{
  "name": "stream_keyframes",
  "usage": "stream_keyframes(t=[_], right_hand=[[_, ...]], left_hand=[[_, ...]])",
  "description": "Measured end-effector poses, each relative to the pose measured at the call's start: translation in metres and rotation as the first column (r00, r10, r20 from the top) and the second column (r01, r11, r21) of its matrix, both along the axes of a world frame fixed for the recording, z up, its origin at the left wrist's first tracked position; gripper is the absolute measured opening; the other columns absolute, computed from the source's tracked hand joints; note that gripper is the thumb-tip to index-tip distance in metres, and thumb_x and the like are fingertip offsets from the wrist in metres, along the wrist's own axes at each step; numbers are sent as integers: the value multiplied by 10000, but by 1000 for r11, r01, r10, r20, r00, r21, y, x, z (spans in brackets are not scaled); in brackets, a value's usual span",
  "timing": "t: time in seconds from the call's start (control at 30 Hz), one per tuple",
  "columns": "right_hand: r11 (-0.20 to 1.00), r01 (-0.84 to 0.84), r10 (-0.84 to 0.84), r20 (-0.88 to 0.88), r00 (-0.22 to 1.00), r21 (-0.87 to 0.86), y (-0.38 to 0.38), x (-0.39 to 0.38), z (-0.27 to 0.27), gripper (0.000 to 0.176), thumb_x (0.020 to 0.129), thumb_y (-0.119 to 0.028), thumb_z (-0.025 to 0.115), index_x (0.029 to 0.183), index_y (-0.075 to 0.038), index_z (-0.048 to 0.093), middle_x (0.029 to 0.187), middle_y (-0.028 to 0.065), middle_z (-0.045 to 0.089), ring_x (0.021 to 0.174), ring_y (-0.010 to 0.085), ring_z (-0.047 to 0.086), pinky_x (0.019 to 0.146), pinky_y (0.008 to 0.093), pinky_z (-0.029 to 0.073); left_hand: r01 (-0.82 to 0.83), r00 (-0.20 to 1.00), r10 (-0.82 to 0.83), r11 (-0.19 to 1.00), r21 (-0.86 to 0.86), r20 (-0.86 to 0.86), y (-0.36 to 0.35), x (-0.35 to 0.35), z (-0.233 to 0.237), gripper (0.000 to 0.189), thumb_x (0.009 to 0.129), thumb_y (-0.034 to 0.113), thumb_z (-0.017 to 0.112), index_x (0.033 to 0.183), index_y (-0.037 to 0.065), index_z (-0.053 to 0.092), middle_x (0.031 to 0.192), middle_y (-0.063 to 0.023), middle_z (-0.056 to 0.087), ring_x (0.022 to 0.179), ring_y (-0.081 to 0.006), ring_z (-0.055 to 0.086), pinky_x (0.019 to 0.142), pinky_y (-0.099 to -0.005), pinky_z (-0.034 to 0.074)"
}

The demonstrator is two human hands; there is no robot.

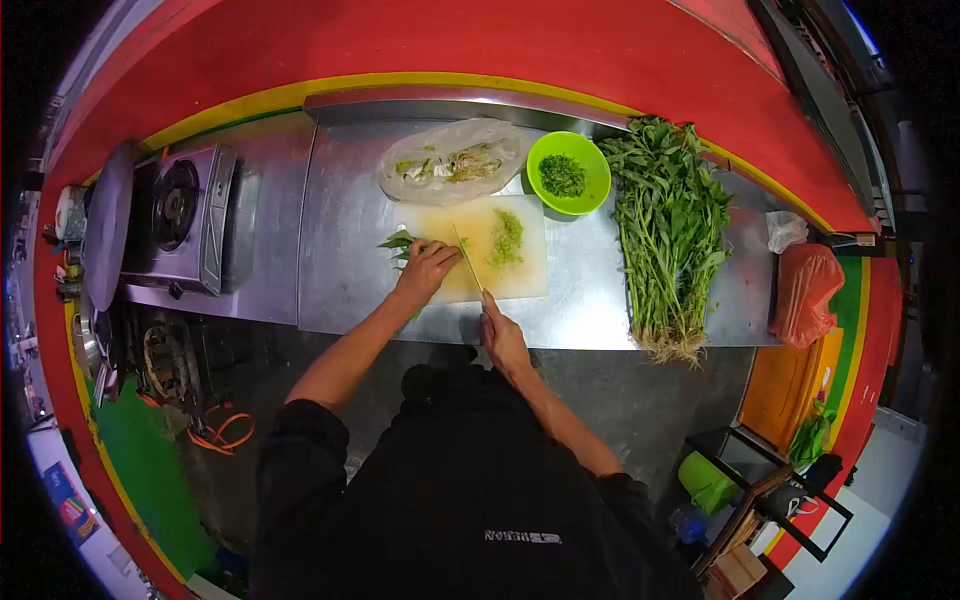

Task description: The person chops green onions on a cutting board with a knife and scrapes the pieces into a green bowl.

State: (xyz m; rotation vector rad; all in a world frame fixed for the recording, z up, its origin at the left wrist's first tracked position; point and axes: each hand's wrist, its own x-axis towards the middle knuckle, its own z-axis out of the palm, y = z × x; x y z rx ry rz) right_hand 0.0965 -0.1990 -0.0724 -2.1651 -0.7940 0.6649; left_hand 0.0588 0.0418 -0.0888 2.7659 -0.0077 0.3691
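My left hand (432, 270) is closed over a small bunch of leafy greens (398, 241) at the left side of the white cutting board (525, 282). The leaves stick out past my fingers on the left; the gripped part is hidden. My right hand (504, 340) grips a knife (470, 260) by its handle at the board's near edge. Its blade points away from me and lies just right of my left fingers. Right of the blade is a pile of finely cut pale green pieces (507, 238).
Behind the board lie a clear plastic bag (410, 188) of trimmings and a lime-green bowl (572, 206) of chopped greens. A large rooted bunch of greens (670, 230) spans the counter's right. A red bag (806, 292) sits farther right; a gas stove (190, 215) stands left.
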Motion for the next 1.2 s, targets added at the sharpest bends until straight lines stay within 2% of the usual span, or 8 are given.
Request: stream_keyframes(t=[0.07,0.23,0.47,0.53,0.63,0.77,0.83,1.2], right_hand=[[999,16,-15,-19,1000,44,-4,-3,-1,557,1012,-70,526,1546,-139,385,777,264,648,689,421,658,661,475,511],[1000,17,-20,-151,988,-24,-10,-8,2,561,1015,-80,527,1551,-149,374,790,274,649,705,427,668,670,480,511],[999,29,-31,-89,996,-18,-2,-8,3,542,1007,-85,536,1531,-130,402,816,295,656,765,465,670,697,501,516],[1000,-2,2,27,1000,-23,0,-5,-2,545,1002,-87,543,1528,-123,405,815,298,654,758,466,667,696,506,515],[998,-35,38,67,997,-47,8,3,-7,546,999,-82,536,1528,-125,408,811,289,656,734,458,661,689,510,508],[1000,-1,1,12,1000,16,15,6,-1,549,997,-78,530,1530,-129,405,798,280,653,714,449,654,678,506,504],[1000,17,-15,-109,994,21,10,5,8,546,999,-81,528,1529,-132,405,776,277,645,699,439,651,670,492,503],[1000,4,-5,-91,996,-2,4,-1,10,551,998,-87,538,1530,-119,400,836,291,663,739,434,676,683,476,511]], left_hand=[[11,1000,-11,1000,19,-5,1,1,-2,323,840,86,608,1142,95,721,1172,-7,693,1106,-162,616,999,-416,367],[18,999,-18,1000,9,50,1,-1,-1,303,826,75,618,1106,84,734,1147,-13,693,1096,-162,621,986,-398,380],[34,998,-31,997,-69,47,5,3,-6,307,806,62,636,1097,66,734,1103,-11,703,1044,-168,631,968,-382,385],[50,997,-47,997,-54,55,5,3,-6,309,806,51,638,1098,70,736,1092,-11,707,1045,-160,633,970,-382,382],[37,999,-35,998,-60,39,4,3,-7,306,809,52,638,1096,79,739,1098,-6,711,1046,-149,634,974,-386,378],[28,999,-27,999,-29,20,6,3,-6,274,836,110,612,1078,94,740,1134,-4,718,1068,-152,623,1017,-419,367],[25,999,-24,999,-33,24,8,3,-5,263,841,109,607,1067,93,741,1123,-5,723,1056,-154,626,1009,-421,369],[18,1000,-18,998,-59,-2,6,5,0,250,836,84,608,1054,87,731,1078,-14,690,1031,-171,630,974,-407,367]])
